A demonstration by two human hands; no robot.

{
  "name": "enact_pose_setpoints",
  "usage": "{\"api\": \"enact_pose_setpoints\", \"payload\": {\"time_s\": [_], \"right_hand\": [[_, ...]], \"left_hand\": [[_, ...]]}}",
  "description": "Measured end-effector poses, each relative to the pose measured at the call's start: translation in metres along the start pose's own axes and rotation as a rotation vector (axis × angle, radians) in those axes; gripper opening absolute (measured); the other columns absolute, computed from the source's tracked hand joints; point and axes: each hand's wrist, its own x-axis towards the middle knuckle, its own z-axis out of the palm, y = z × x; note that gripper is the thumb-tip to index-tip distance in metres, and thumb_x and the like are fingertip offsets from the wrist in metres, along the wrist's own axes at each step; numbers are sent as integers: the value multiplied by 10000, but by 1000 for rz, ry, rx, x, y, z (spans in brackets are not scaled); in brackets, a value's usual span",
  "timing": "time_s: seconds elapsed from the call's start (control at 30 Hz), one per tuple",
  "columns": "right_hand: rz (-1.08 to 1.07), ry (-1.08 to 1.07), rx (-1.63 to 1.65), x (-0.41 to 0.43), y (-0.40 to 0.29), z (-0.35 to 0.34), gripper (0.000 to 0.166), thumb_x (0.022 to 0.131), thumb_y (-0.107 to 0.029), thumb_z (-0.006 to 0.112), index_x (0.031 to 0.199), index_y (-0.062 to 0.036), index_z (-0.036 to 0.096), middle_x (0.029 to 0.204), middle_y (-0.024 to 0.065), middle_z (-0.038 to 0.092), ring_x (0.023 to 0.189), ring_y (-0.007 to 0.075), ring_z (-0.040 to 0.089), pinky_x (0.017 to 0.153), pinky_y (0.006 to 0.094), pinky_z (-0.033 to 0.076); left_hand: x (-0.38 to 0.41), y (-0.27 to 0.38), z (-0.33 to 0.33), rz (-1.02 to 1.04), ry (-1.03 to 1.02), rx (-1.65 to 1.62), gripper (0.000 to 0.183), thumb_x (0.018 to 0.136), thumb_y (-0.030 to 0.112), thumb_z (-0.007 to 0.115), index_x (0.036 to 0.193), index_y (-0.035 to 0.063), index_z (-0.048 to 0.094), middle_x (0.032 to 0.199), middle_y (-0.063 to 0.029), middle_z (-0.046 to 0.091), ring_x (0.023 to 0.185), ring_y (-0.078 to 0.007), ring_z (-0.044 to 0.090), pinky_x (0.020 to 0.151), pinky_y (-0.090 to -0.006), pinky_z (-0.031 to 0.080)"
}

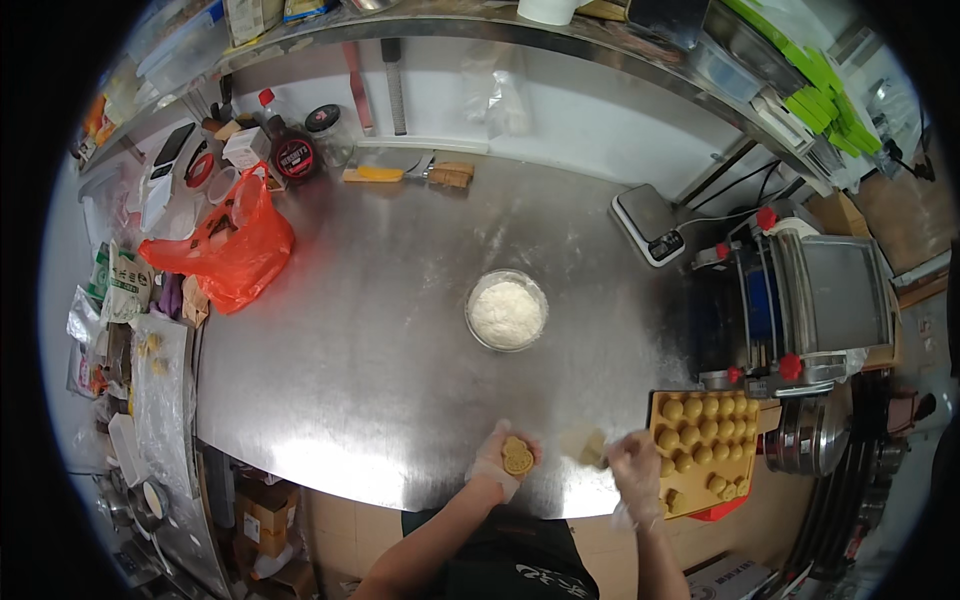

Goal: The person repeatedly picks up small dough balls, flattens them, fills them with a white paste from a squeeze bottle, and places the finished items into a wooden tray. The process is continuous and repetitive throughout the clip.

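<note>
In a clear plastic glove, my left hand [491,457] holds a yellow-brown moulded dough piece [518,456] with a relief pattern on its upper face. My right hand [636,469], also gloved, is closed around a tan tool [592,448]. Motion blurs that tool, and its exact kind cannot be told. Both hands are at the table's front edge. Ahead of them stands a clear bowl of white flour [508,315]. Just right of my right hand lies a tray [701,487] with rows of round dough balls [688,431]. Several shaped pieces [726,491] sit at its near end.
The steel table [337,360] carries a red plastic bag [240,247] at left and a digital scale [649,225] at back right. A dough-rolling machine [810,300] stands on the right. A knife [382,174] and brush [450,174] lie along the back. Overhead runs a shelf [450,28].
</note>
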Motion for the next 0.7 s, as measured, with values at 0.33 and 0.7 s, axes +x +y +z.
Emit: {"api": "enact_pose_setpoints", "payload": {"time_s": [0.33, 0.7], "right_hand": [[-431, 319, -619, 36, 31, -43, 557, 832, -345, 730, 1151, 67, 534, 1023, 223, 609, 925, 354, 605, 807, 413, 491], [-116, 218, -94, -96, 48, -59, 577, 764, -177, 782, 1223, 53, 520, 1073, 217, 610, 989, 355, 612, 899, 398, 485]], "left_hand": [[-44, -40, 46, 53, -274, 64, 707, 927, 670, 340, 1048, 42, 641, 1312, -181, 559, 1205, -371, 524, 1082, -517, 371], [-29, -184, 75, -30, -150, 367, 821, 926, 705, 235, 1186, 10, 586, 1343, -175, 534, 1219, -328, 501, 1077, -461, 380]]}}
